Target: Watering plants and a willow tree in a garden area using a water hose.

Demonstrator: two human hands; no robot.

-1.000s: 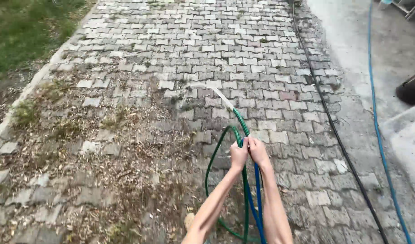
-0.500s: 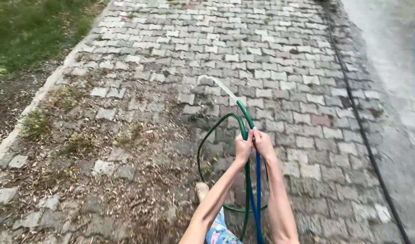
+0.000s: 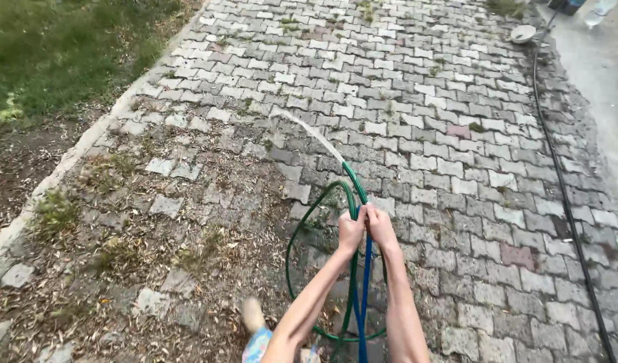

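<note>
Both hands are clenched side by side on a thin green rubber garden hose (image 3: 354, 191), fists touching. Left hand (image 3: 351, 232) sits at 9 o'clock of the right hand (image 3: 381, 227); fingers of both are wrapped tight round the hose, no gap showing.

Key relation: the free end of the hose runs out of the fists toward 11 o'clock, long axis along the 5–11 line, tip just beyond the knuckles. A thin water jet (image 3: 309, 132) carries on along the same line and lands on the grey cobblestone paving (image 3: 416, 101). Left hand is slightly nearer the loop side, right hand nearer the nozzle line; too close to call which leads the grip.

Below the fists the hose drops toward 6 o'clock next to a blue hose section (image 3: 365, 282), and a green loop (image 3: 302, 228) bulges out at 8 o'clock and comes back under the forearms.

Around: dry leaf litter and weeds (image 3: 120, 249) at 8–9 o'clock, grass strip (image 3: 47, 47) at 10 o'clock behind a stone kerb, a black cable (image 3: 565, 195) running along the paving edge at 2–4 o'clock.

Containers: one small pale round bowl (image 3: 522, 33) far off at 1 o'clock; contents cannot be told at this range
</note>
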